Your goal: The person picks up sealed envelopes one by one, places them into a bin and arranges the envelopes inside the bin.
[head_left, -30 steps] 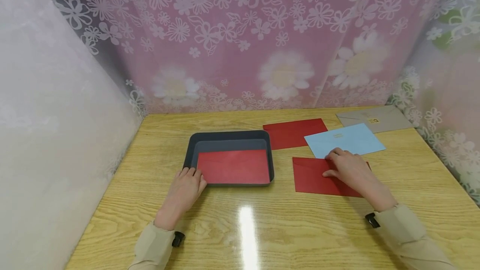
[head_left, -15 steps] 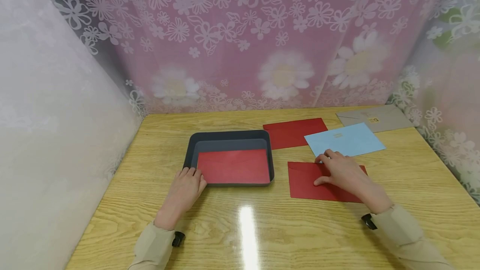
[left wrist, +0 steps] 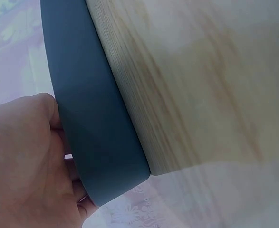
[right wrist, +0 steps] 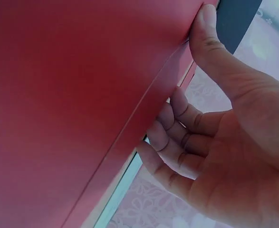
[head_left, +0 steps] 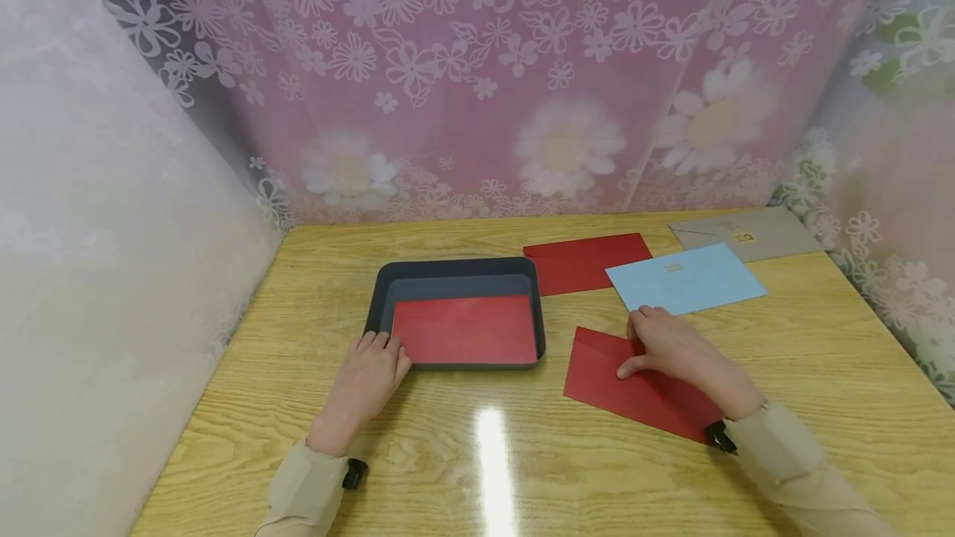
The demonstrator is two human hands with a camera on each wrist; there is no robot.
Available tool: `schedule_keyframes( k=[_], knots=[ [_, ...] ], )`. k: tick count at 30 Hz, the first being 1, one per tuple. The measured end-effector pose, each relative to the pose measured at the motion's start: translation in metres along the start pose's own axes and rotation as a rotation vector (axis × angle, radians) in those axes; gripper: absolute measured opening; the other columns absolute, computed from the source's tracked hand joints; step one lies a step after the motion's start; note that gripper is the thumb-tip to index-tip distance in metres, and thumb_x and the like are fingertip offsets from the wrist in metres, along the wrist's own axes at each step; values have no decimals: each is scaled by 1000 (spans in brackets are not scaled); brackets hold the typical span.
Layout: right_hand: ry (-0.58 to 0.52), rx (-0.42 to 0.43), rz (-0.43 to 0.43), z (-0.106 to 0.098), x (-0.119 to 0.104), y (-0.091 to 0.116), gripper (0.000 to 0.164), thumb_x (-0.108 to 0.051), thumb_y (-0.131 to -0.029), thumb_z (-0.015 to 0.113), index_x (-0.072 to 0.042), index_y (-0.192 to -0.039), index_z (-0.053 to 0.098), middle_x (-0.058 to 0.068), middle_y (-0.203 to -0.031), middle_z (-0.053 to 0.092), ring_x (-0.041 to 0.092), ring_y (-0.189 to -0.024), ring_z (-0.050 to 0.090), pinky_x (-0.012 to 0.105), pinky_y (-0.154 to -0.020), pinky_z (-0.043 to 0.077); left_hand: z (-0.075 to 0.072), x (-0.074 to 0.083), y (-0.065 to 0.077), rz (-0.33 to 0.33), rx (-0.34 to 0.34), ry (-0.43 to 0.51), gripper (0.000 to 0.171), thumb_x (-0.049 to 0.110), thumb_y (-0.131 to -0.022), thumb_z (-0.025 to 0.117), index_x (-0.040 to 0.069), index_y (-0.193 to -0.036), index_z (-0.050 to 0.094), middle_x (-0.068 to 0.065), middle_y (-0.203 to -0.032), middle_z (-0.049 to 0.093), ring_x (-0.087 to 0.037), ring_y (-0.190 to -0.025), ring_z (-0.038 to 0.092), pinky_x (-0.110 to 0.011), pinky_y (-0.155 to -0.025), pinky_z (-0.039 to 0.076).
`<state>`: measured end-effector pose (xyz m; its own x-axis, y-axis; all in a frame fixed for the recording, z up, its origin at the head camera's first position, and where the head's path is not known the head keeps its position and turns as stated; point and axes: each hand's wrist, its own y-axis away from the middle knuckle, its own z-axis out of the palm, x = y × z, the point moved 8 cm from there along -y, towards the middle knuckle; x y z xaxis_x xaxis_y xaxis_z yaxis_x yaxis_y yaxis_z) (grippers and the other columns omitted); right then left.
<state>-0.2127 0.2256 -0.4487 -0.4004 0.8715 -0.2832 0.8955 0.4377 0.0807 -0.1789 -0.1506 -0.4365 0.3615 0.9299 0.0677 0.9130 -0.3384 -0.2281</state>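
Observation:
My left hand holds the near left corner of a dark grey tray, its fingers over the rim; in the left wrist view that hand lies against the tray wall. A red envelope lies inside the tray. To the right, my right hand pinches another red envelope at its far long edge. In the right wrist view the thumb presses on the face of this envelope, with the fingers of the right hand curled at its edge. The held envelope is turned slantwise, its right end partly under the wrist.
Beyond the right hand lies a light blue envelope. A third red envelope lies just right of the tray, and a grey envelope at the back right. All rest on a wooden table, with a flowered pink curtain behind.
My right hand has drawn the red envelope towards me and slightly left, and the envelope has turned, its right end swinging nearer. The left hand and tray have stayed still.

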Motion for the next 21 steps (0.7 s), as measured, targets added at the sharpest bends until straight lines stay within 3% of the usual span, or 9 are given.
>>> schedule_keyframes(
  k=[4, 10, 16, 21],
  knots=[
    [-36, -34, 35, 3, -2, 2, 52, -38, -72, 89, -5, -89, 52, 0, -74, 47, 16, -69, 45, 31, -63, 40, 0, -1, 0, -5, -9, 2, 23, 15, -101, 56, 7, -80, 56, -6, -77, 49, -25, -73, 42, -37, -72, 37],
    [-37, 24, 23, -1, -6, 6, 44, -36, -76, 87, -7, -88, 55, -1, -75, 49, 13, -64, 45, 28, -60, 38, 0, 0, 0, -8, -13, 8, 23, 15, -101, 56, 8, -80, 56, -6, -77, 49, -25, -73, 42, -36, -72, 36],
    [3, 190, -50, -17, -16, 7, 26, -24, -87, 78, -9, -91, 57, 1, -78, 41, 11, -58, 35, 25, -52, 30, -1, 0, 0, -6, -7, 10, 23, 15, -101, 56, 8, -78, 55, -5, -75, 48, -24, -72, 42, -36, -71, 36],
    [69, 368, -125, -31, -29, 6, 13, -14, -93, 72, -11, -98, 59, -3, -76, 46, 9, -56, 37, 25, -53, 33, -2, 1, 0, -4, -1, 10, 24, 14, -100, 56, 8, -78, 55, -6, -75, 48, -25, -72, 43, -37, -71, 37]
  ],
)
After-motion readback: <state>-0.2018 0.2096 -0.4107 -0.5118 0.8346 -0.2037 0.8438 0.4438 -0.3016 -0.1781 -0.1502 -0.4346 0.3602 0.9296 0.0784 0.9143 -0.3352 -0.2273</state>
